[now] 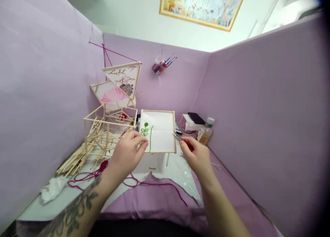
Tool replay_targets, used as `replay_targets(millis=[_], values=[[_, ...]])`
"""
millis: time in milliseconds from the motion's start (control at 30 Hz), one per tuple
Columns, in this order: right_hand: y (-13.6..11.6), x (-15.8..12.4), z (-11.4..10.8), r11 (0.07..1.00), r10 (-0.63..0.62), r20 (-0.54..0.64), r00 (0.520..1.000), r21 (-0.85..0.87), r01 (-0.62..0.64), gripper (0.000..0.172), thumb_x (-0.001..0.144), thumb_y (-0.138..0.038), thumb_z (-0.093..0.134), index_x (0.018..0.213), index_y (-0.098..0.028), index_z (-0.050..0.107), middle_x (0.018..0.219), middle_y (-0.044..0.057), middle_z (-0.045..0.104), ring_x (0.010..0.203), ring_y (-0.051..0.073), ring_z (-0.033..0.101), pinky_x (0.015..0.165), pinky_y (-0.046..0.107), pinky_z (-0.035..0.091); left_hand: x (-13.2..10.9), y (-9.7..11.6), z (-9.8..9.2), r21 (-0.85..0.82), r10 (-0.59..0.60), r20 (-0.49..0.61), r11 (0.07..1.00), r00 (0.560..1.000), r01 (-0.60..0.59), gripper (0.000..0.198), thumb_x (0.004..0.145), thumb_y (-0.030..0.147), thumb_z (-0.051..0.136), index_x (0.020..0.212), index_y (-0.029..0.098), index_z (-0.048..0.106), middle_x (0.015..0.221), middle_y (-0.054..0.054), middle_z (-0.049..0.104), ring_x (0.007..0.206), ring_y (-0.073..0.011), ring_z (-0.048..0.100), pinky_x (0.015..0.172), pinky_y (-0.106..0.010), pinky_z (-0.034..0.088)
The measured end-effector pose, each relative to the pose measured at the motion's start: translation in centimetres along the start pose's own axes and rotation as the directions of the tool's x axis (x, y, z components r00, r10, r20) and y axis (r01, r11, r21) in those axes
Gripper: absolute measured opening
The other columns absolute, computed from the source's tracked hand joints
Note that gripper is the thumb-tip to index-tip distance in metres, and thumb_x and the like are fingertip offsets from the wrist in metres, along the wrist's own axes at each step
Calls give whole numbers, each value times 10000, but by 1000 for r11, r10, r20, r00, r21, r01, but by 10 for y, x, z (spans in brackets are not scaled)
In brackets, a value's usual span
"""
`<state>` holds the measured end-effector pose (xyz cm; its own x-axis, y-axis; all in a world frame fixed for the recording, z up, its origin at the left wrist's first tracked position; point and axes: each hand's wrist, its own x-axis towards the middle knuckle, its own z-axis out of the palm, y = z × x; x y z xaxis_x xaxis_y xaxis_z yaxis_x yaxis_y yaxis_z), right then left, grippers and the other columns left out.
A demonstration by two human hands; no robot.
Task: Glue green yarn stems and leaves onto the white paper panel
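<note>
Paper panel: green stem and leaves laid, most of sheet bare. Left hand grips its frame edge; right hand pinches what look like tweezers.

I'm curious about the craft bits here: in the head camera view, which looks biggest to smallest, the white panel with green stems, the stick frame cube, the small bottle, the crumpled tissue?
1. Stick frame cube
2. White panel
3. Crumpled tissue, though it lies nearer the camera
4. Small bottle
</note>
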<state>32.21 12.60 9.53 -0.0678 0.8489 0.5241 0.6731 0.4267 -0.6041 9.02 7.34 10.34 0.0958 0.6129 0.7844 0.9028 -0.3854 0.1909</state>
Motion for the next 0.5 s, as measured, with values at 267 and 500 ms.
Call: replay_targets(millis=[267,500], values=[[61,-53,10,939,68,-67,995,343,-41,281,840,-380,536,969,-175,677,909,80,701,782,200,635,692,300,502,95,-30,45,335,203,375,880,904,-337,200,827,142,555,960,212,687,1088,-87,634,1003,-273,556,796,-397,443],[64,-55,7,920,77,-24,997,387,-61,263,844,-369,523,960,-188,674,898,67,705,790,198,640,691,295,507,107,-25,46,379,217,494,818,842,-433,147,851,227,531,850,181,670,1047,-104,619,969,-272,551,805,-407,426]])
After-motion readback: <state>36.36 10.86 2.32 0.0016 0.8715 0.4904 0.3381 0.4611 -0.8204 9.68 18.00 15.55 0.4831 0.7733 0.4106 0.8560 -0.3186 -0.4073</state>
